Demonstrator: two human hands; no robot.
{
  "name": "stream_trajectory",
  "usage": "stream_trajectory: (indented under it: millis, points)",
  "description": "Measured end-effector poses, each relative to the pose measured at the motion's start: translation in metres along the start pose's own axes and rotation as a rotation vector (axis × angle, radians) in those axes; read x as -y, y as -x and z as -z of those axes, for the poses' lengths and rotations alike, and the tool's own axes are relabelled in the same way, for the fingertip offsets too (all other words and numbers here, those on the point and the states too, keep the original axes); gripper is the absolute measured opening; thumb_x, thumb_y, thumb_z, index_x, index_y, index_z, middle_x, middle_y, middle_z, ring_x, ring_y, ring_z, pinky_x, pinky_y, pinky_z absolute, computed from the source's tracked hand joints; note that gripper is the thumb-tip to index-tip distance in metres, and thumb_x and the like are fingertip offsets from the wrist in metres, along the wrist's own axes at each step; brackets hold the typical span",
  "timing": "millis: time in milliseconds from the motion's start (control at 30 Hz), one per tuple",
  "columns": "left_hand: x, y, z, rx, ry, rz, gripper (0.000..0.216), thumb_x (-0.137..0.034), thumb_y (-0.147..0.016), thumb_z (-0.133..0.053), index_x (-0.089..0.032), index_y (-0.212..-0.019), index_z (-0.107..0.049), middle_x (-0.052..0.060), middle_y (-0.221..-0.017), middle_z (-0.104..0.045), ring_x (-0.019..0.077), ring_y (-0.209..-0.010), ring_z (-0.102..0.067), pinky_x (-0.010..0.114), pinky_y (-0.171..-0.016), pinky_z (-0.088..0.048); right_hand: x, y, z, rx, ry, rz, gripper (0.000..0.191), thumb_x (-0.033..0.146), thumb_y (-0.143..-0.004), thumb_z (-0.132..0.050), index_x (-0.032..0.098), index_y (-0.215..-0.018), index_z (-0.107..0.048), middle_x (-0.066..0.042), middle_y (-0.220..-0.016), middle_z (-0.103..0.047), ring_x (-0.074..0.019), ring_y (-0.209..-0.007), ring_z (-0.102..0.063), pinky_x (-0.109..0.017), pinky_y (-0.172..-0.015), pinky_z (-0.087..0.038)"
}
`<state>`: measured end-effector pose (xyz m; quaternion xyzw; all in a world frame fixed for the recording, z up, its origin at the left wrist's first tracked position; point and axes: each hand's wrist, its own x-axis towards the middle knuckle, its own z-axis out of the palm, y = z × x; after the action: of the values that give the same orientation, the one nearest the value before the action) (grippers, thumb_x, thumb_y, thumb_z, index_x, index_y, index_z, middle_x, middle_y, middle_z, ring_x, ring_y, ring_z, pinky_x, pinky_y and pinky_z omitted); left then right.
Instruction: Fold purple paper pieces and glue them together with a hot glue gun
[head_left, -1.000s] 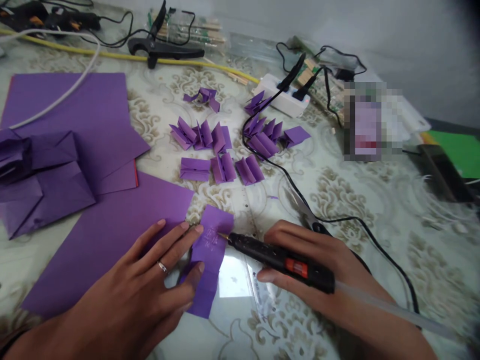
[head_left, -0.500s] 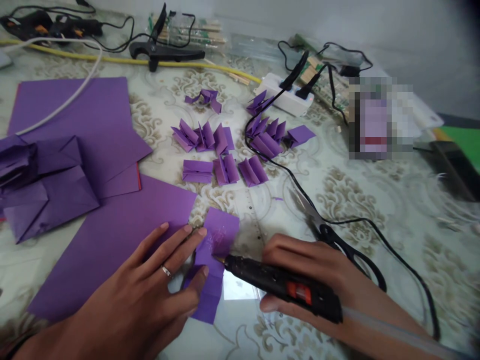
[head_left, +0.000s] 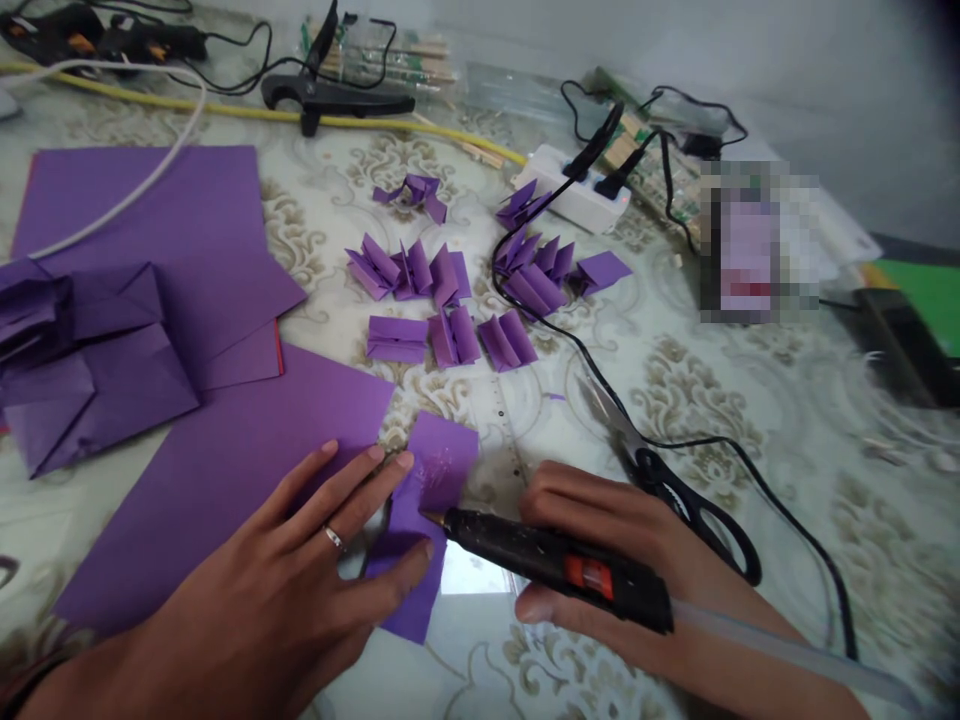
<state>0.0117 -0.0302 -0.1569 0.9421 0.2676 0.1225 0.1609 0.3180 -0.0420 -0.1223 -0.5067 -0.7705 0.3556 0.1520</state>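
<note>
A creased purple paper strip (head_left: 448, 455) lies on the table, with fine strands of glue on its upper part. My left hand (head_left: 322, 560) rests with fingers spread; its fingertips and thumb press on the strip's left side. In my right hand (head_left: 600, 530) is a black hot glue gun (head_left: 551, 555), its nozzle touching or just over the strip's middle. A clear glue stick (head_left: 780, 640) sticks out of the gun's back end. Beneath the left hand spreads a large purple sheet (head_left: 247, 450). Black-handled scissors (head_left: 675, 490) lie just beyond my right hand.
Several small folded purple papers (head_left: 454, 335) sit past the strip. At left are stacked purple sheets (head_left: 150, 190) and a larger folded purple piece (head_left: 112, 380). A white power strip (head_left: 574, 190), a black cable (head_left: 712, 440) and a black clamp (head_left: 337, 100) lie further back.
The glue gun's nozzle has shifted very slightly left on the strip. My left thumb has stretched a little further right across the paper.
</note>
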Motion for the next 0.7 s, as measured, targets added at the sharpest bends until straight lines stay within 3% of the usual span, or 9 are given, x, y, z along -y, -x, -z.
stream_trajectory:
  millis: [267,467,700]
  points:
    - [0.0009,0.0011,-0.0016,0.032,0.006,0.014,0.062,-0.036,-0.085,-0.090,-0.034,-0.141,-0.065,0.012,-0.180,-0.030,0.0317,-0.165,-0.032,0.043,-0.138,-0.004,0.0005,-0.0013,0.0025,-0.125,0.032,0.021,0.045,0.063,-0.103,-0.064,0.028,-0.074,-0.062,-0.001,-0.070,-0.065,-0.0214,-0.066,-0.069,-0.032,-0.057,-0.057]
    - [0.0011,0.0013,0.0025,0.036,0.032,0.013,0.056,-0.036,-0.091,-0.085,-0.034,-0.143,-0.065,0.009,-0.181,-0.028,0.0323,-0.165,-0.032,0.045,-0.139,-0.007,0.0015,0.0011,0.0040,-0.068,0.024,0.045,0.044,0.058,-0.103,-0.068,0.028,-0.073,-0.060,0.000,-0.067,-0.065,-0.0203,-0.063,-0.068,-0.031,-0.055,-0.055]
    - [0.0026,0.0008,0.0004,0.041,0.045,-0.004,0.056,-0.036,-0.092,-0.084,-0.033,-0.145,-0.064,0.012,-0.183,-0.020,0.0303,-0.170,-0.018,0.044,-0.138,-0.002,0.0023,0.0003,0.0046,-0.096,0.039,0.014,0.046,0.062,-0.104,-0.064,0.027,-0.073,-0.064,-0.003,-0.069,-0.069,-0.0221,-0.066,-0.070,-0.033,-0.055,-0.057]
